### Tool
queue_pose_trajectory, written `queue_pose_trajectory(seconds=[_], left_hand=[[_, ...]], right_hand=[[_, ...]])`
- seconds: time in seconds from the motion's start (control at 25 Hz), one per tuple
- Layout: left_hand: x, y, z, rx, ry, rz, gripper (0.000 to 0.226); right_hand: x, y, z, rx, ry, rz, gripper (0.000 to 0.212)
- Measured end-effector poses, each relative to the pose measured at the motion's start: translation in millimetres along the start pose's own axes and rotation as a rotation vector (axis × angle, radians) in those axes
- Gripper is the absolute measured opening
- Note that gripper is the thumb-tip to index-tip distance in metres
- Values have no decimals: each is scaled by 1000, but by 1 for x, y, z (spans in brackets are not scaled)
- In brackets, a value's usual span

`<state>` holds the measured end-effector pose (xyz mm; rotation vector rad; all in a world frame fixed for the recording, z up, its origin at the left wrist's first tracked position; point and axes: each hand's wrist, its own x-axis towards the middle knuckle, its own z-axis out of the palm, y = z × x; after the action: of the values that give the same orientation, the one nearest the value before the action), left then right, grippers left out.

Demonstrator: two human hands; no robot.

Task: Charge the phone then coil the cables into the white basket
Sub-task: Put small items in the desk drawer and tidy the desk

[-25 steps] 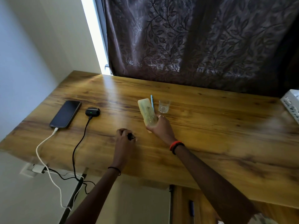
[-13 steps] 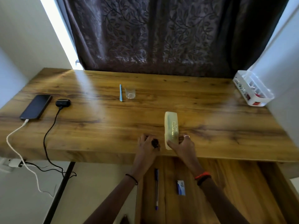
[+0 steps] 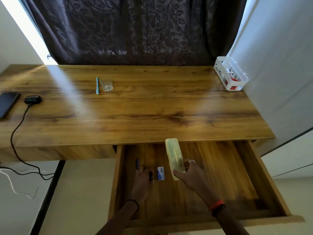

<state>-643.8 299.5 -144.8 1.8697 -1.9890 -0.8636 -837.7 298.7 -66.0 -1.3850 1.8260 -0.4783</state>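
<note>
My right hand (image 3: 191,173) grips a long pale yellow plastic case (image 3: 174,156) and holds it above the open wooden drawer (image 3: 264,182). My left hand (image 3: 143,179) is inside the drawer, closed on a small dark object (image 3: 150,175) next to a dark pen (image 3: 137,162). The black phone (image 3: 6,103) lies at the desk's far left edge. A black earbud case (image 3: 32,99) beside it has a black cable (image 3: 15,133) running off the desk. A white cable (image 3: 10,182) hangs below. The white basket (image 3: 237,82) stands at the back right.
A small glass (image 3: 106,85) and a light blue pen (image 3: 97,85) sit mid-desk towards the back. A small blue and white box (image 3: 160,173) lies in the drawer. A dark curtain (image 3: 135,29) hangs behind the desk, with a white wall (image 3: 279,65) on the right.
Both hands have moved off the desktop, back and down into the open drawer, the right one carrying the yellow case. The view has swung right and downward, so the phone is now at the left edge.
</note>
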Motion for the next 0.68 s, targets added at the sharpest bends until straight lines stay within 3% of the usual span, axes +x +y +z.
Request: queue_pose_trajectory(seconds=[0.16, 0.32, 0.68], left_hand=[[0, -6, 14, 31, -64, -12, 40], [3, -4, 15, 8, -65, -50, 42], [-5, 2, -3, -54, 1, -44, 51]], right_hand=[[0, 23, 7, -42, -63, 62, 68], [7, 42, 21, -240, -113, 70, 73], [17, 53, 37, -221, -79, 98, 93]])
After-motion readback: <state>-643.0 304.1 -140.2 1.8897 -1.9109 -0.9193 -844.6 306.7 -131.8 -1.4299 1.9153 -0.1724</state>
